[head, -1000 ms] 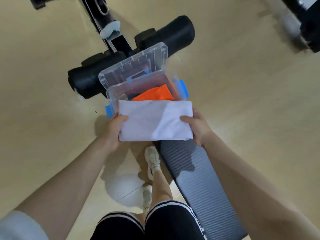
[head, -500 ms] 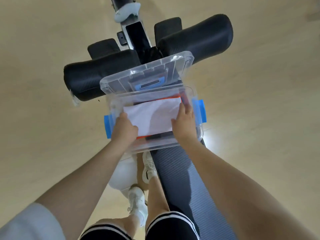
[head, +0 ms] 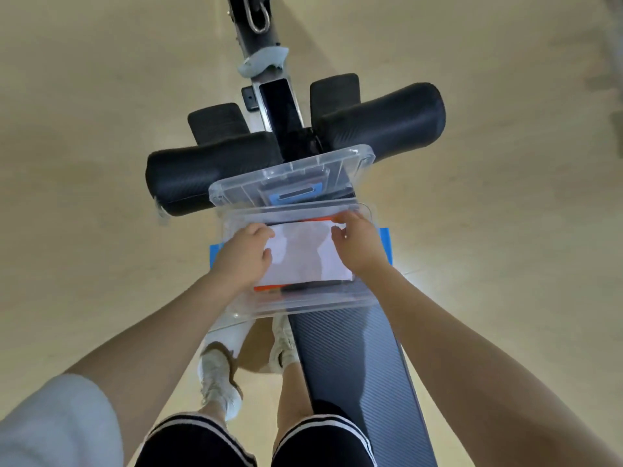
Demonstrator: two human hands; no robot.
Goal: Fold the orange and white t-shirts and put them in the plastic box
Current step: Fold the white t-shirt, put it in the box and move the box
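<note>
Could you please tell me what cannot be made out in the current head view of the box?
- Orange t-shirt: only slivers show in the head view; the white t-shirt covers the rest.
- White t-shirt's side edges: under the left hand and right hand.
- Plastic box floor: hidden by the shirts.

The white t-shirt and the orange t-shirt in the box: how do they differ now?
The white t-shirt lies on top, its surface mostly in view; the orange t-shirt lies underneath, showing only thin edges. The left hand and right hand rest on the white t-shirt, not the orange t-shirt. Both are inside the plastic box.
</note>
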